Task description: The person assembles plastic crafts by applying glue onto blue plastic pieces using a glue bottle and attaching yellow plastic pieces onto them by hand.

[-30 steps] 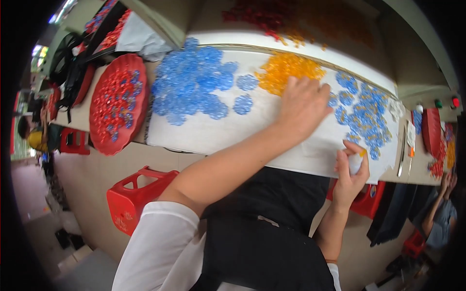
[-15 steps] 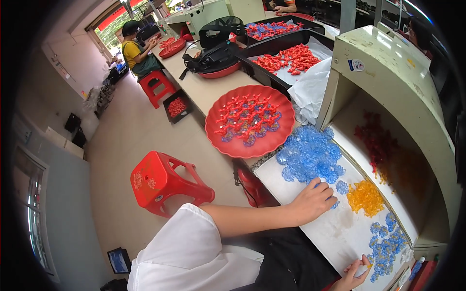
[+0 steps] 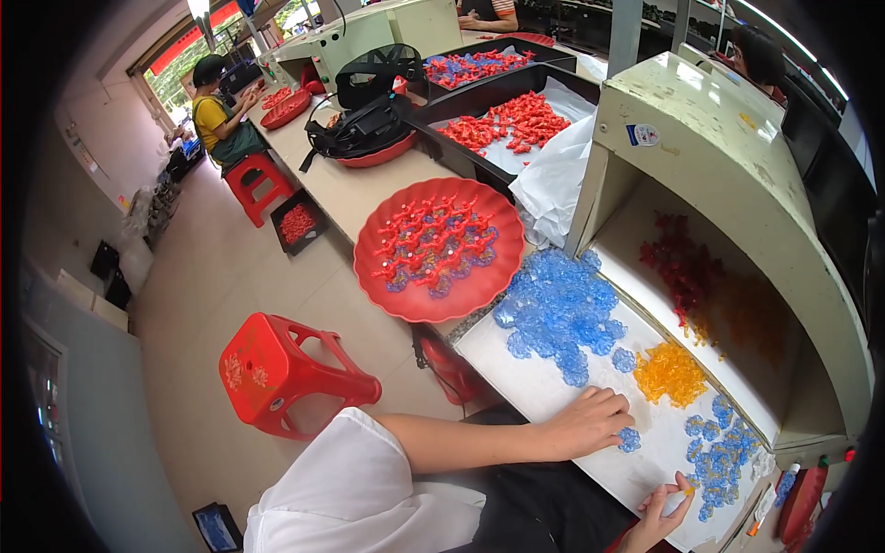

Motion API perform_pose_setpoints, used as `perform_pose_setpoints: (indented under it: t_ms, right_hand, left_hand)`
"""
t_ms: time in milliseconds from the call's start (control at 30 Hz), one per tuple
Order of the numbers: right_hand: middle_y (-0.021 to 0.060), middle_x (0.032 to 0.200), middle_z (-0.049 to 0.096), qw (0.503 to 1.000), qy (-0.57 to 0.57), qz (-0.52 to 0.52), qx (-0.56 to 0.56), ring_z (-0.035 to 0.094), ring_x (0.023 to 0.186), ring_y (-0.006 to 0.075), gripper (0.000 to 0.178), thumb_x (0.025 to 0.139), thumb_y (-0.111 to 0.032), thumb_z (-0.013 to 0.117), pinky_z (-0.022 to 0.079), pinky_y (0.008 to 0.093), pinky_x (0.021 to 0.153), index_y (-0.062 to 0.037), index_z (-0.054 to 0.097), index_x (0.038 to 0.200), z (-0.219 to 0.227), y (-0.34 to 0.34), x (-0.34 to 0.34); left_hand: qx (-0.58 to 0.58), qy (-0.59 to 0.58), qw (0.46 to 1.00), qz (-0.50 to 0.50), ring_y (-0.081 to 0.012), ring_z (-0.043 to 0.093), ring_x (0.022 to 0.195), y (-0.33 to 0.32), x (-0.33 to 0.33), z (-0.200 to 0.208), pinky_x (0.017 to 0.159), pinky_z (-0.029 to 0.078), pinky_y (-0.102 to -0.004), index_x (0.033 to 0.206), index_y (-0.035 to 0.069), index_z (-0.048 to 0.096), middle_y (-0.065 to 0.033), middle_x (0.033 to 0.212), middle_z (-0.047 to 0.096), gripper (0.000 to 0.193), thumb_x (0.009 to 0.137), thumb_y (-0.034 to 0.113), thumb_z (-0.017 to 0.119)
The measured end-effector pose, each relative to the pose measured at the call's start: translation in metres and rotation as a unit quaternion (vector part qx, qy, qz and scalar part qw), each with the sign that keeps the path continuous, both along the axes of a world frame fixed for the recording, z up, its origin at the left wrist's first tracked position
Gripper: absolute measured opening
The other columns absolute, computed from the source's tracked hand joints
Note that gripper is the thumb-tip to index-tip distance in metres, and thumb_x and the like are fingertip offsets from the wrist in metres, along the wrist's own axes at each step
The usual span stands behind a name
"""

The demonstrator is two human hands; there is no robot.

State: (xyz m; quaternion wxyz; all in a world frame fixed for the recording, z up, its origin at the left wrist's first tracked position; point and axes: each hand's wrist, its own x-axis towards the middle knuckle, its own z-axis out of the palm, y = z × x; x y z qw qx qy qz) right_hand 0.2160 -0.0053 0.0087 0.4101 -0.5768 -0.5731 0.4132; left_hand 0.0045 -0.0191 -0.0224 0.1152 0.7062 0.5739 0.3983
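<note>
While the left hand is drawing one blue disc away from the pile, that disc is now lying on the board nearer the right hand, which is gripping a white bottle. The left hand is curling beside the disc; whether pinching it, I cannot tell. Seemingly, this is singling out one piece.

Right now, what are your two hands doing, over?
Left hand: fingers at translucent blue scalloped disc. Right hand: gripping yellow-tipped white bottle. Amber plastic pieces piled beyond disc.
</note>
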Motion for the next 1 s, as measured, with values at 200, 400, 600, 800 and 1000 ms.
perform_pose_setpoints:
  t_ms: [200,400,600,800,1000]
  right_hand:
    - [0.01,0.091,0.05,0.985,0.158,0.063,0.023,0.047,0.066,0.0153,0.04,0.082,-0.005,0.053,0.041,0.0238,0.057,-0.0019,0.039,0.12,-0.026,0.004,0.005]
    - [0.012,0.096,0.052,0.979,0.191,0.074,0.022,0.052,0.076,0.0173,0.037,0.083,-0.006,0.051,0.046,0.0285,0.065,-0.0001,0.039,0.118,-0.027,0.016,-0.001]
    - [0.0129,0.101,0.053,0.944,0.305,0.122,-0.013,0.054,0.082,0.0204,0.038,0.089,-0.011,0.052,0.047,0.0323,0.071,-0.0001,0.038,0.122,-0.029,0.024,0.005]
    - [0.0116,0.102,0.054,0.952,0.287,0.105,-0.035,0.054,0.082,0.0202,0.04,0.09,-0.014,0.052,0.048,0.0324,0.069,-0.0027,0.037,0.126,-0.035,0.029,0.005]
    - [0.0121,0.104,0.053,0.942,0.302,0.147,-0.021,0.054,0.082,0.0208,0.044,0.091,-0.017,0.051,0.05,0.0333,0.066,-0.004,0.035,0.13,-0.044,0.029,0.01]
  left_hand:
    - [-0.015,-0.014,1.0,-0.007,-0.0205,0.048,0.093,0.003,0.0,-0.002,0.081,0.035,-0.0335,0.098,0.01,0.06,-0.0034,0.095,0.049,0.029,0.072,0.017,0.07]
    - [-0.022,-0.008,1.0,-0.007,-0.0207,0.047,0.095,0.003,0.003,-0.004,0.082,0.034,-0.0342,0.1,0.011,0.059,-0.0043,0.095,0.048,0.029,0.075,0.022,0.068]
    - [-0.035,0.014,0.999,-0.01,-0.0199,0.048,0.094,0.002,0.002,-0.002,0.081,0.034,-0.0336,0.101,0.013,0.059,-0.0029,0.096,0.048,0.028,0.076,0.024,0.067]
    - [-0.033,0.018,0.999,-0.009,-0.0195,0.048,0.092,0.004,-0.001,-0.004,0.079,0.034,-0.0338,0.1,0.014,0.059,-0.0028,0.095,0.048,0.027,0.077,0.024,0.067]
    - [-0.024,0.022,0.999,-0.015,-0.019,0.048,0.092,0.003,-0.001,-0.005,0.079,0.034,-0.0341,0.1,0.013,0.059,-0.0026,0.096,0.048,0.027,0.077,0.025,0.066]
